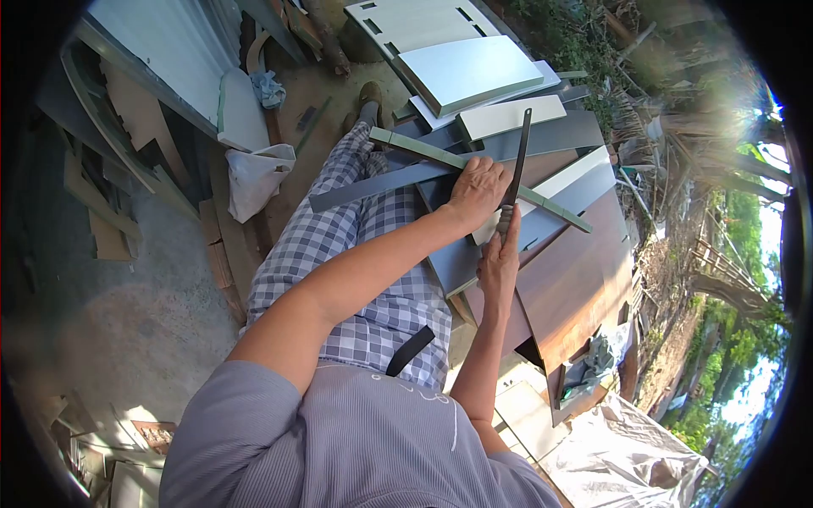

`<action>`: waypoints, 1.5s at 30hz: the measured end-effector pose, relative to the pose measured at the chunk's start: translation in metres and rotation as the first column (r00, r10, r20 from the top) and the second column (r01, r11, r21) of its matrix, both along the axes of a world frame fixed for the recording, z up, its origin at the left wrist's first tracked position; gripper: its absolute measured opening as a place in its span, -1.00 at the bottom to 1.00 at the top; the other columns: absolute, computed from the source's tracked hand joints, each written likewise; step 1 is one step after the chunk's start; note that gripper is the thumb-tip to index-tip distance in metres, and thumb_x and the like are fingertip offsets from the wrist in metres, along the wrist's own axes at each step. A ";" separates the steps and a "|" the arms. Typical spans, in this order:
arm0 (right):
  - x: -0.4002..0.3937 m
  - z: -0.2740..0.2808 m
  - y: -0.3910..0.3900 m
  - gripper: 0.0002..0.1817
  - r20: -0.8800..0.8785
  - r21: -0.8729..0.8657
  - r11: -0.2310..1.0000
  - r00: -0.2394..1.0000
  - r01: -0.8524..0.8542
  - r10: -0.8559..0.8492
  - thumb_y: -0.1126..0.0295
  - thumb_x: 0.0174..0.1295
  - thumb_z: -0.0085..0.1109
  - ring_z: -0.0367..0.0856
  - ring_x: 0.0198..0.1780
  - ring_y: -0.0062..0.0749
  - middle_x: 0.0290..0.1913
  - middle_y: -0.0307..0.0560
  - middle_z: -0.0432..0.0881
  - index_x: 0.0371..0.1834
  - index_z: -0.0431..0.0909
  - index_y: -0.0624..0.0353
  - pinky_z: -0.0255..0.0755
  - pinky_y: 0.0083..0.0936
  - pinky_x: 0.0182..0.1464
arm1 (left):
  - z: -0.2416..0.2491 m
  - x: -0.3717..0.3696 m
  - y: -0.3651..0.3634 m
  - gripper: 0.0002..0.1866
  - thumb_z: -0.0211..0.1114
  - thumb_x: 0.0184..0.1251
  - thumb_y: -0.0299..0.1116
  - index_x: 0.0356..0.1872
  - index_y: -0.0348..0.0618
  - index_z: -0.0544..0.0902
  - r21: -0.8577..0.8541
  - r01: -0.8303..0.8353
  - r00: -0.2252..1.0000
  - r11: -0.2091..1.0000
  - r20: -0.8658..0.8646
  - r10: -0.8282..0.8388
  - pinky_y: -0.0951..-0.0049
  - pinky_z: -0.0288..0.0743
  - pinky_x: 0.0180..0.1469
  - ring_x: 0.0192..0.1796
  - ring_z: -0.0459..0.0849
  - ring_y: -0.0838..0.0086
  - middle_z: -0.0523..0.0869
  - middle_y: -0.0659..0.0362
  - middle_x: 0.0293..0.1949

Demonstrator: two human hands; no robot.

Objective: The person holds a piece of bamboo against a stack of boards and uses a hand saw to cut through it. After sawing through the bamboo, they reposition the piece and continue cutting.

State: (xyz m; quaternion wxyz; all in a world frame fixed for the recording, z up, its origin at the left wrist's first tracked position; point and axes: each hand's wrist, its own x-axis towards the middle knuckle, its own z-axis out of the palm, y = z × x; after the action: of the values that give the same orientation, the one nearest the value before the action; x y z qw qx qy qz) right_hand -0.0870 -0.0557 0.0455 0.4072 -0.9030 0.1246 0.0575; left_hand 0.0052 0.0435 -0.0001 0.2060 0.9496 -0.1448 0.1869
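Observation:
A long, thin green-edged strip (415, 147) lies slantwise over a pile of boards. My left hand (480, 190) is closed on the strip near its middle. My right hand (500, 258) grips the dark handle of a knife (521, 148), whose long narrow blade points away from me and crosses the strip just right of my left hand. Beneath them lie a grey-blue strip (356, 190), a short white board (517, 117) and a grey panel (584, 127). Whether the blade touches the strip is unclear.
White boards (466, 72) are stacked at the far end, and brown panels (567, 262) lie on the right. A white plastic bag (257, 179) and leaning board pieces (135, 127) are at left. Silvery sheeting (631, 453) is at lower right.

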 end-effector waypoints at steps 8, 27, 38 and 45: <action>-0.076 -0.004 0.000 -0.39 0.067 -0.068 0.998 0.998 -0.009 0.013 0.36 0.50 -0.18 0.33 -0.56 -0.62 -0.51 -0.25 0.43 0.57 -0.04 -0.30 0.33 -0.57 -0.51 | 0.002 -0.002 0.000 -0.84 0.13 0.18 -0.48 -0.21 -0.09 0.55 -0.072 0.012 1.000 0.997 -0.006 -0.012 0.35 0.27 0.03 -0.09 0.51 0.36 0.57 0.18 -0.27; -0.044 -0.005 -0.003 -0.36 0.039 -0.101 0.994 0.998 -0.043 0.047 0.41 0.47 -0.19 0.39 -0.56 -0.54 -0.49 -0.16 0.47 0.57 -0.07 -0.31 0.39 -0.46 -0.46 | 0.003 -0.001 0.002 -0.84 0.13 0.16 -0.48 -0.22 -0.09 0.55 -0.077 0.001 1.000 0.997 -0.007 -0.002 0.34 0.27 0.04 -0.09 0.51 0.35 0.56 0.18 -0.27; -0.068 -0.005 -0.004 -0.38 0.068 -0.174 0.984 0.996 -0.047 0.060 0.41 0.48 -0.20 0.53 -0.41 -0.39 -0.08 0.05 0.63 0.56 -0.06 -0.29 0.50 -0.37 -0.27 | 0.000 -0.001 0.003 -0.80 0.11 0.23 -0.40 -0.14 -0.09 0.56 -0.018 0.023 1.000 1.000 -0.008 -0.023 0.35 0.23 0.04 -0.06 0.50 0.38 0.58 0.20 -0.24; -0.010 -0.002 0.000 -0.37 0.073 -0.083 0.996 0.996 -0.037 0.043 0.41 0.47 -0.18 0.30 -0.61 -0.60 -0.55 -0.18 0.39 0.57 -0.04 -0.34 0.31 -0.53 -0.51 | 0.004 -0.002 0.004 -0.82 0.14 0.16 -0.48 -0.19 -0.10 0.54 -0.076 0.014 1.000 0.997 -0.009 -0.014 0.36 0.25 0.04 -0.08 0.49 0.37 0.56 0.19 -0.26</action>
State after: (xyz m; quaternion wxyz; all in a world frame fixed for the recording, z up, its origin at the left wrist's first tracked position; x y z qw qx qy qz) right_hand -0.0970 -0.0553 0.0438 0.3733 -0.9226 0.0934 0.0270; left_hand 0.0028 0.0471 0.0034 0.2439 0.9409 -0.1434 0.1864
